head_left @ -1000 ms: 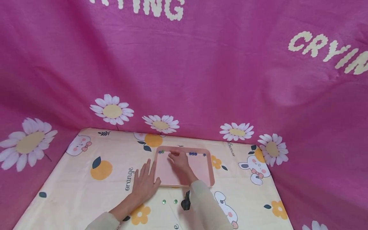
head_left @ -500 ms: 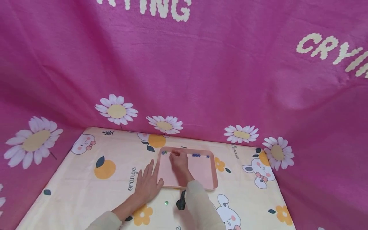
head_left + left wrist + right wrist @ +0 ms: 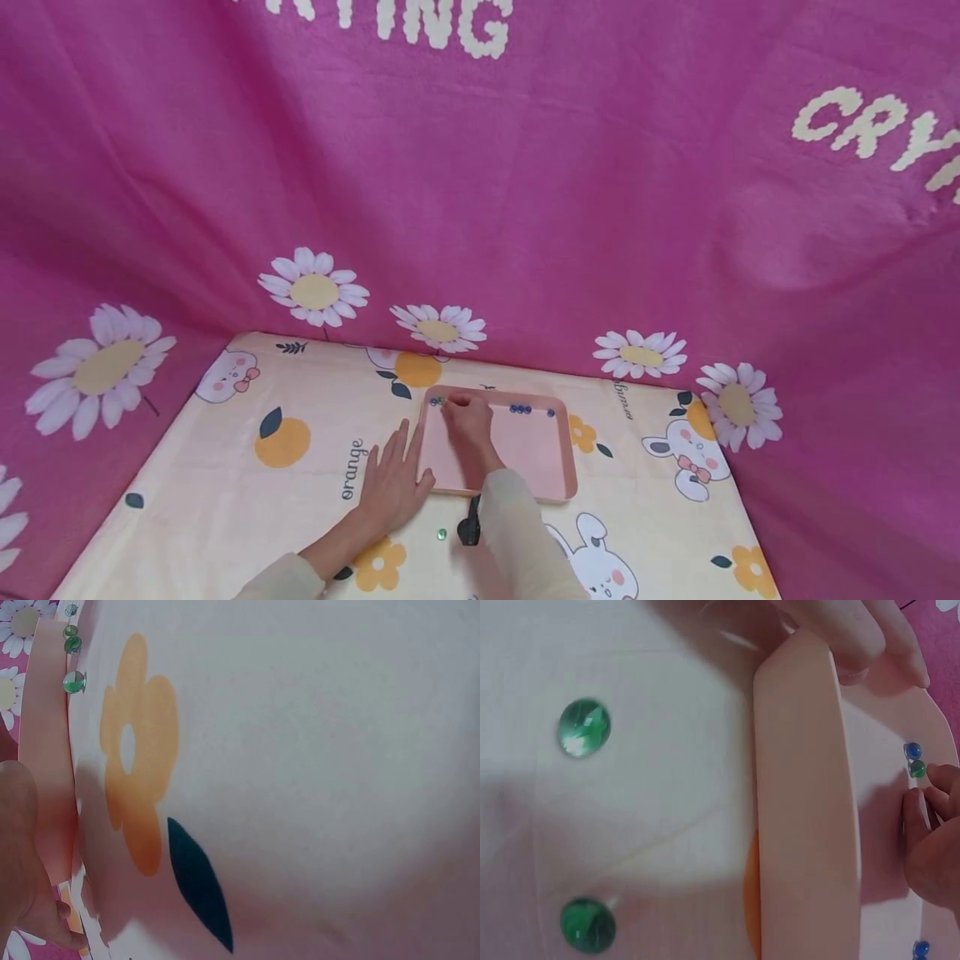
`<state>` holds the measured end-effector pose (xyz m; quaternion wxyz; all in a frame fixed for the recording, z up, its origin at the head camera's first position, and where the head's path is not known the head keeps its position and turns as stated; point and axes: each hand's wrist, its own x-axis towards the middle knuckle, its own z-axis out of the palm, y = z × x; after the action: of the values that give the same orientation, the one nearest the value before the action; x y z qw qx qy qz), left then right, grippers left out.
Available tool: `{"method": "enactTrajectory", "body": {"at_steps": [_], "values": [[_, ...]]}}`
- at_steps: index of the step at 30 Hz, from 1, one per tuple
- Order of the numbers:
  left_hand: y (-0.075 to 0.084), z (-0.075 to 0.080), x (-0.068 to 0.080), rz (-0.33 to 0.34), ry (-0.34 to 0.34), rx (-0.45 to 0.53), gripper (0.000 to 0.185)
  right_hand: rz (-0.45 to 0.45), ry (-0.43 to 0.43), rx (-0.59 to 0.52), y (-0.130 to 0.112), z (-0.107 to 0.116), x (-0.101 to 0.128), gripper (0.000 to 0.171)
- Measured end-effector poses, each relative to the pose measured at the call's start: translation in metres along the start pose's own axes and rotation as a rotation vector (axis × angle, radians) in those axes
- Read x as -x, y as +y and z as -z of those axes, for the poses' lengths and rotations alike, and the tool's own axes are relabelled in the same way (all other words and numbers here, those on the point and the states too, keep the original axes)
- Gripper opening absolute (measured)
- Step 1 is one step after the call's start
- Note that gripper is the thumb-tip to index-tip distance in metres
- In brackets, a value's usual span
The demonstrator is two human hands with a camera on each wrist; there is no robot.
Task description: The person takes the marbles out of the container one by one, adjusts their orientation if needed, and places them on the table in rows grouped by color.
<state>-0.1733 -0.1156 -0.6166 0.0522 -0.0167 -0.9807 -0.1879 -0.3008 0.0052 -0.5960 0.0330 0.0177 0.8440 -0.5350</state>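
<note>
My right hand (image 3: pixel 472 423) reaches into the far left part of a pink tray (image 3: pixel 525 454), its fingers curled with the tips close together. Whether something sits between those fingertips is hidden. Right beside them are a green marble (image 3: pixel 918 769) and a blue marble (image 3: pixel 913 750) at the tray's far edge. Farther right along that edge lie several other blue marbles (image 3: pixel 521 409). My left hand (image 3: pixel 393 483) rests with spread, straight fingers along the tray's left side.
On the cloth in front of the tray, the right wrist view shows a green marble (image 3: pixel 585 727) and a second green marble (image 3: pixel 589 925). A black wrist camera (image 3: pixel 469 527) sits by the right sleeve. A pink curtain (image 3: pixel 525 208) rises behind the table.
My right hand has shifted slightly left toward the green and blue marbles in the tray corner. The left hand keeps its place at the tray, while the head view has turned a little left.
</note>
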Motion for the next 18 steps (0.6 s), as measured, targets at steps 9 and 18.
{"method": "enactTrajectory", "body": {"at_steps": [9, 18], "values": [[0.001, 0.0, 0.001, 0.003, -0.014, -0.005, 0.078, -0.012, 0.064, 0.039, 0.002, -0.007, -0.001, 0.011], [-0.001, -0.002, 0.0, 0.0, -0.013, -0.003, 0.077, -0.04, 0.095, 0.064, 0.006, -0.014, -0.008, 0.007]]}}
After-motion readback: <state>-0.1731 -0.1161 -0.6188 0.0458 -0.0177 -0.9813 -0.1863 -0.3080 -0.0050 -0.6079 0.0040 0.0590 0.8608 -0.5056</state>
